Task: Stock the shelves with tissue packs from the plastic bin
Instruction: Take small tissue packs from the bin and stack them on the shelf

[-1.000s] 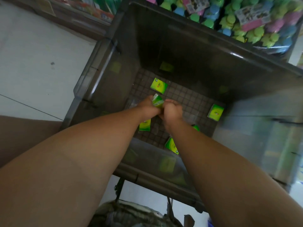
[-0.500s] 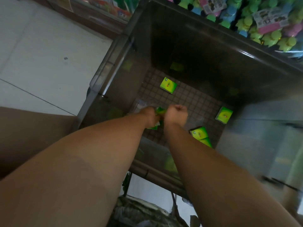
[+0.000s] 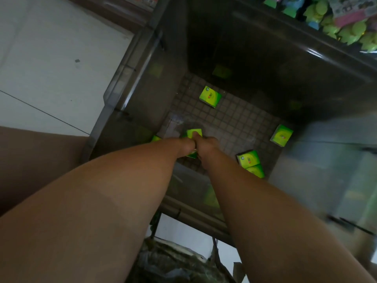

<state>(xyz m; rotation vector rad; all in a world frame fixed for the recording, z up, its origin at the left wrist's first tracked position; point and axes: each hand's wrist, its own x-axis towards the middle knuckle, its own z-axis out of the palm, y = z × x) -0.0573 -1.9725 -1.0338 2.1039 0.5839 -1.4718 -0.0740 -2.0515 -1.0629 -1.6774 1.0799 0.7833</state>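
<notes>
Held pack: the green tissue pack [image 3: 194, 133] pokes up between your two fists, low in the plastic bin [image 3: 122, 84] over its near-left floor. Its broad face is turned up toward you and its long axis runs roughly left to right. It is blurred.
Left hand: your left hand [image 3: 184, 146] is curled tight against that pack and grips it. A second green pack [image 3: 191, 155] peeks out under the wrist.
Right hand: your right hand [image 3: 207, 144] is fisted and pressed against the left one. One finger lies on the pack's lower edge. Whether it truly grips, you cannot tell.
Far pack [image 3: 210, 97]: flat on the gridded floor, turned cornerwise, long axis from upper left to lower right.
Right-wall pack [image 3: 282, 135]: just beside the right wall, face up, tilted.
Near pair [image 3: 247, 159]: two packs touching at the near right, one overlapping the other, just beside your right forearm.
In the way: the bin's tall dark walls close in round both arms.
Around: pale floor tiles [image 3: 51, 58] on the left, coloured goods [image 3: 346, 31] at the top right.
</notes>
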